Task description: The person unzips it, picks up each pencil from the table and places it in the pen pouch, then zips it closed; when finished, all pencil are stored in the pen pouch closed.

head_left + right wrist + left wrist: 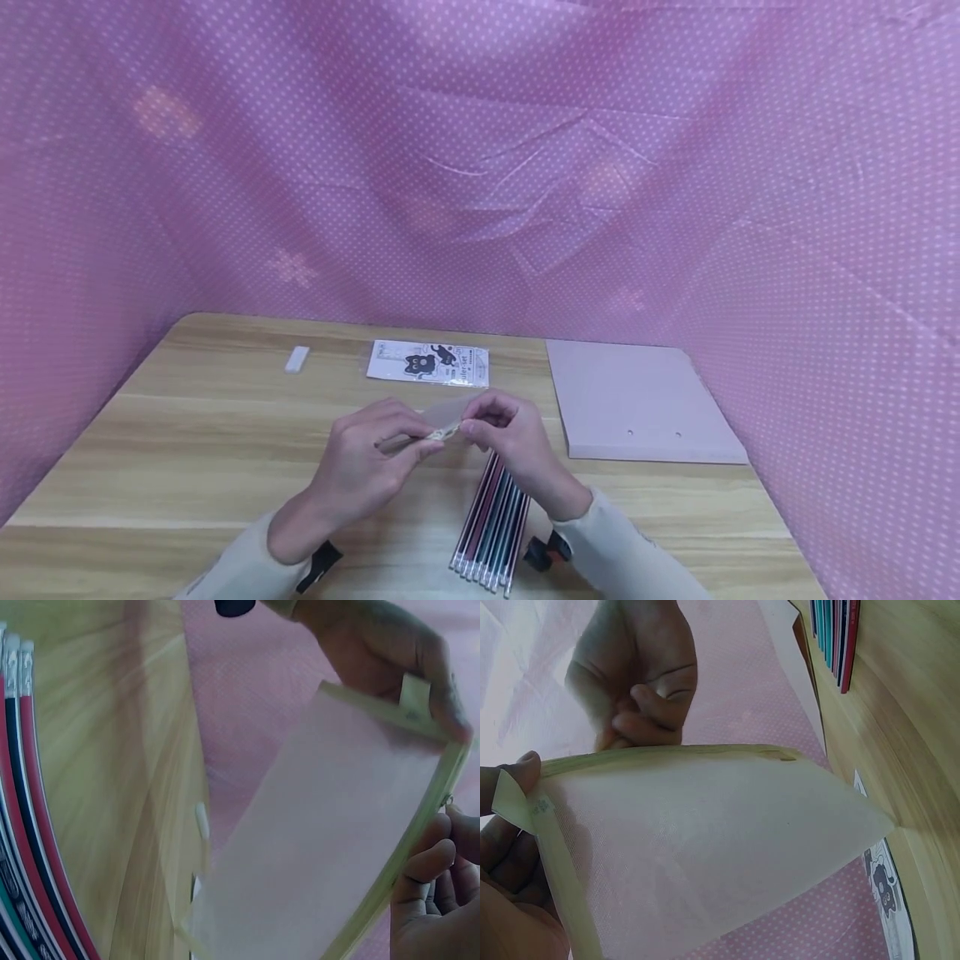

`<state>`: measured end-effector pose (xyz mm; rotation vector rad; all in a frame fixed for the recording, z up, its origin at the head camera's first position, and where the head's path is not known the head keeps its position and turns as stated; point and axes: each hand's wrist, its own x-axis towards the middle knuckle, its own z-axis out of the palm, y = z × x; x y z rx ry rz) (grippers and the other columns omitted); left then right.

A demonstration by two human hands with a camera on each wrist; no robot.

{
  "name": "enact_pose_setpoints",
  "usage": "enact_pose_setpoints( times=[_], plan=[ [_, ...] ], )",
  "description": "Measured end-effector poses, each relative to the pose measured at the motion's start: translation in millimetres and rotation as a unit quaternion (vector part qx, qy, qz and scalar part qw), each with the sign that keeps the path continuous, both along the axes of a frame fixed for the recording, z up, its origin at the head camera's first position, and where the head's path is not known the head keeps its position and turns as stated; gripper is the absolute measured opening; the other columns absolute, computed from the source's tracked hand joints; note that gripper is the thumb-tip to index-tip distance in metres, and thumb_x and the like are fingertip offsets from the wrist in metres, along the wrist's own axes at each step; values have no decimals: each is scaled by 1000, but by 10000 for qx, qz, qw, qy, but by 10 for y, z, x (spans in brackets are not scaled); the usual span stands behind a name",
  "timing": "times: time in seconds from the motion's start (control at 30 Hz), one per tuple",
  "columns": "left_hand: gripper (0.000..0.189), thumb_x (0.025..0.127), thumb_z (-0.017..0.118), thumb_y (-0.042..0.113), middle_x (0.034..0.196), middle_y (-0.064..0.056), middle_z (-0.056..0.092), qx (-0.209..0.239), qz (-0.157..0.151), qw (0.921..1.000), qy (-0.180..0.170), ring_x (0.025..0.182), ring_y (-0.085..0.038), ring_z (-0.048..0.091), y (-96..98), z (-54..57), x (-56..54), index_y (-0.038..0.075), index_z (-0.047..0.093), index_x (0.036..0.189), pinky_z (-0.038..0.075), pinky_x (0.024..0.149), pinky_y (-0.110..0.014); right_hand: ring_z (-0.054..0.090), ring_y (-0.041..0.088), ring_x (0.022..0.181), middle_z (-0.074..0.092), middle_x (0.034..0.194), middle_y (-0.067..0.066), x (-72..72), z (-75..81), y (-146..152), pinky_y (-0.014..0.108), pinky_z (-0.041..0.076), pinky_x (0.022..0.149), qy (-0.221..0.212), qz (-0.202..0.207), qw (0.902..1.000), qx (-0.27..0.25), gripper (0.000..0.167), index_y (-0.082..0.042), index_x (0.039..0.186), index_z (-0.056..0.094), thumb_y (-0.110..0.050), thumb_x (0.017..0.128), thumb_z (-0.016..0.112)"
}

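Note:
A translucent mesh zipper pouch (705, 840) with pale yellow edging is held up above the table between both hands. My left hand (360, 462) grips one corner of it beside a small fabric tab (415, 696), thumb along the edge. On the zippered edge, my right hand (521, 433) pinches the small metal zipper pull (448, 801) between thumb and fingertip. The pouch hangs away from the hands, its mesh side facing both wrist cameras. Below the right hand lies a row of several striped pencils (491, 529) with eraser ends toward me.
A packaged ruler set (472, 367) with black cat drawings lies at the back middle. Left of it is a small white block (297, 359). A pale pink folder (637, 400) lies at the right. Pink dotted cloth (480, 208) hangs around the wooden table (187, 450).

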<state>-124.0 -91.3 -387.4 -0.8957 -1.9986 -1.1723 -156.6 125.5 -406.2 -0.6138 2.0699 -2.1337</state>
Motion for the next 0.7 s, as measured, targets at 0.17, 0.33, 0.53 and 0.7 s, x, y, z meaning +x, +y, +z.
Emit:
enact_pose_setpoints(
  times=[0.17,0.33,0.53,0.7],
  plan=[
    [21,68,90,7,83,2,75,-16,35,10000,-16,77,-9,70,-3,14,1,11,77,83,58,78,-11,57,6,68,64,79,-7,-84,-22,50,16,47,61,-181,-63,9997,159,23,12,98,62,-7,88,71],
    [21,67,91,7,83,0,76,-19,73,10000,-52,77,-10,70,-5,24,12,10,77,83,58,78,-11,56,7,68,64,78,-6,-133,-28,71,17,46,61,-355,-157,9986,348,22,12,100,63,-5,88,71],
    [22,66,91,5,83,-1,76,44,62,10000,51,76,-12,71,-10,26,11,9,77,83,59,77,-12,56,8,68,64,79,-5,-198,-32,101,18,46,61,-467,-405,9959,659,20,9,100,66,-7,89,72],
    [22,66,90,5,83,-1,76,80,22,9999,59,77,-12,71,-14,40,12,9,77,83,59,78,-13,57,8,68,66,79,-5,-277,-65,138,17,48,61,-660,-542,9944,626,20,9,100,67,-7,89,73]
  ],
)
